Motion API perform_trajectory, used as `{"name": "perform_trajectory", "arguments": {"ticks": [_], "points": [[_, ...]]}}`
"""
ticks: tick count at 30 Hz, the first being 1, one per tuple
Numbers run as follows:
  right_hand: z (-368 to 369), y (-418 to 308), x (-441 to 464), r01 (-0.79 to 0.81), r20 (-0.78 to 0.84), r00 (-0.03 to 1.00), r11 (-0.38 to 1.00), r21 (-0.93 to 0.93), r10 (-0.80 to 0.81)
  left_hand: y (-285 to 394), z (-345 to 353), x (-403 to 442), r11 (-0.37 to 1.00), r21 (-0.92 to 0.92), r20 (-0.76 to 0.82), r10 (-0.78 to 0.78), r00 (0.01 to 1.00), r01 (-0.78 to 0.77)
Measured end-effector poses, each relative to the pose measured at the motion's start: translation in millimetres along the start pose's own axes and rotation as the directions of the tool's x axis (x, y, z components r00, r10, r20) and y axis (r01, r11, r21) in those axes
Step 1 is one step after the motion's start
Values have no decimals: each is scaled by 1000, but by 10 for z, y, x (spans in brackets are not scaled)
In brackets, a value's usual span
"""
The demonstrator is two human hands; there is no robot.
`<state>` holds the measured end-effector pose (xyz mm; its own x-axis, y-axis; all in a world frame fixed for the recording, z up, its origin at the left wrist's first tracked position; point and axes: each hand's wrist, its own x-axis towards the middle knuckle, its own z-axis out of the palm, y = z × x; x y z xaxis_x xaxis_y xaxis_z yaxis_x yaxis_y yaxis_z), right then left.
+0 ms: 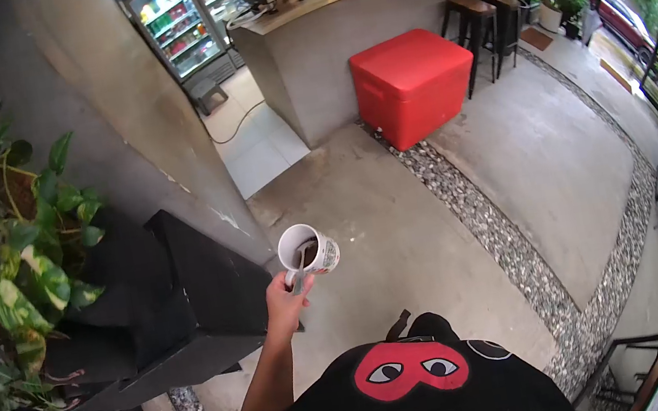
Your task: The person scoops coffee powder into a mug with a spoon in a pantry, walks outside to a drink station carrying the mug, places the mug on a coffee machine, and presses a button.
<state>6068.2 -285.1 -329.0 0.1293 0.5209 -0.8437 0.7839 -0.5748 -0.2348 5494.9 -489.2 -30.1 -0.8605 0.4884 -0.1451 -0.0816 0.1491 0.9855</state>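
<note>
My left hand [283,308] is closed around the handle of a white mug [329,254] with a printed pattern on its side. Dark liquid [309,251] shows inside the mug. A metal spoon [300,276] leans in it, its handle reaching over the rim toward my fingers. The mug is held out in front of me above the concrete floor, slightly tilted in this view. My right hand cannot be made out in the picture.
A black planter box [213,282] with leafy plants [25,276] stands close on my left. Ahead are a red cooler box [413,82], a concrete counter [308,64], bar stools [479,13] and a glass-door fridge [175,28]. Pebble strips [484,220] cross the floor; dark furniture [633,364] stands at right.
</note>
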Motion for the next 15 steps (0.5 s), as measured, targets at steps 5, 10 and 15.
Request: {"name": "perform_trajectory", "arguments": {"ticks": [5,10,15], "points": [[-251,-1225,589,-33,-3,999,999,-31,33,68,236,986,995,-99,-113,-10,994,-1],[-743,-3193,1468,129,-90,987,989,-70,-135,169,334,1825,982,-180,-263,-104,959,57],[-309,-6605,2045,673,-127,508,484,-559,-852,350,175,2514,972,-224,-405,-152,901,64]]}}
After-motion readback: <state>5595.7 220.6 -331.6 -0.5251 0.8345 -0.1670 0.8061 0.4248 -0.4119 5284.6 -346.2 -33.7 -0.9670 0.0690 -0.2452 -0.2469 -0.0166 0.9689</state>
